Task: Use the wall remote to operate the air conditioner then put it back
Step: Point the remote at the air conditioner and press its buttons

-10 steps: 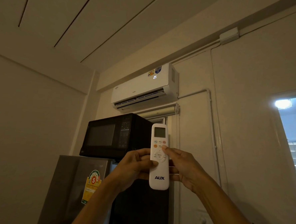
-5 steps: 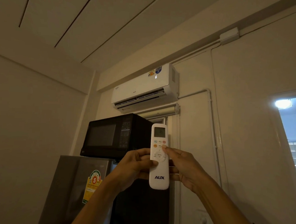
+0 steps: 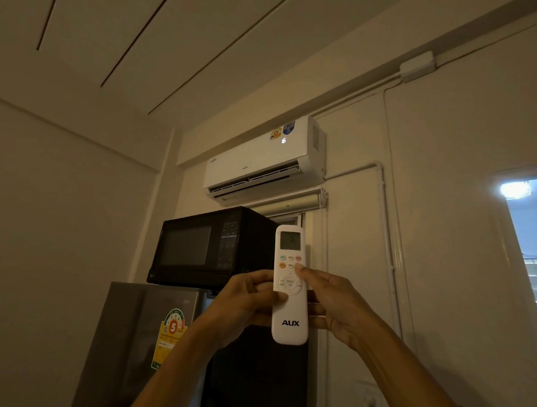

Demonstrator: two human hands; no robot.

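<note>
I hold a white AUX remote point(image 3: 289, 314) upright in front of me, its screen and buttons facing me. My left hand point(image 3: 245, 302) grips its left side, thumb on the front near the round menu pad. My right hand point(image 3: 333, 301) holds the right side, and its thumb tip rests on a button at the right edge below the screen. High on the wall above hangs the white air conditioner point(image 3: 263, 162), its flap open and a lit digit showing on its front.
A black microwave point(image 3: 208, 246) sits on a grey fridge point(image 3: 145, 346) with a green energy sticker, just left of the remote. White pipes point(image 3: 385, 229) run down the wall on the right. A bright window opening point(image 3: 535, 238) is at the far right.
The lit display on the air conditioner changed from two digits to one. My hands and the remote have hardly moved.
</note>
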